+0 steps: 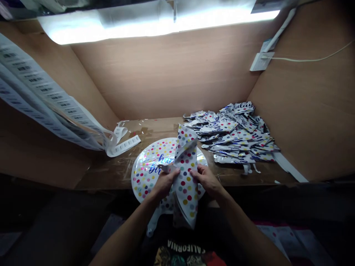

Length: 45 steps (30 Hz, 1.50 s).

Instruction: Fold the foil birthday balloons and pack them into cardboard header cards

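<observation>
My left hand (164, 181) and my right hand (206, 180) both grip a folded foil balloon (186, 173), white with coloured polka dots. It stands upright between them, narrowed into a long strip. Under it lies a flat round balloon (146, 166) of the same pattern with blue lettering, spread on the wooden bench near its front edge. Fingers of both hands are closed on the folded balloon's two sides.
A heap of several folded polka-dot balloons (235, 135) lies at the right back of the bench (116, 171). Long strips of barcode labels (41, 96) hang from the left wall, ending on the bench. A lamp (155, 22) shines overhead; a socket with a cable (262, 61) is on the right wall.
</observation>
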{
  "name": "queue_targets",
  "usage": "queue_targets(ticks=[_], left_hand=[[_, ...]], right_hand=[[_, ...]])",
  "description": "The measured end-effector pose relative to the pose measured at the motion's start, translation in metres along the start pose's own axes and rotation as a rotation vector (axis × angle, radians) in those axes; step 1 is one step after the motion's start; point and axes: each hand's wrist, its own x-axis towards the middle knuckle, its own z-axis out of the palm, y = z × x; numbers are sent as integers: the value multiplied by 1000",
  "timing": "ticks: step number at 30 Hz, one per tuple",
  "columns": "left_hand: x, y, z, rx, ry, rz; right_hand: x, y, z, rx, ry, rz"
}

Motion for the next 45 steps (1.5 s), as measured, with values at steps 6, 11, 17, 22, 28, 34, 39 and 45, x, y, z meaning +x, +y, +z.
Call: queue_targets(ticks=[6,11,17,22,28,34,39,45], left_hand=[[8,-5,-8,72,-63,59],[4,-5,-13,42,-207,-117],[-9,-22,-15,272,-250,-68],[-18,-22,-14,193,-272,-26],[-18,-12,-29,28,-323,-99],[-4,10,-16,760,-475,157],[0,6,-12,1114,-280,489],[2,-6,-94,1203,-219,671]], right_hand=[[1,-5,-2,127,94,20],[17,3,-11,10,224,-35],[6,4,-16,93,152,45],[-16,21,-8,31,-16,123],[-22,16,-12,24,26,-12],[-19,0,-10,-277,-160,-21],[-9,-1,1,-411,-200,-12],[38,-113,-67,-737,508,-452]])
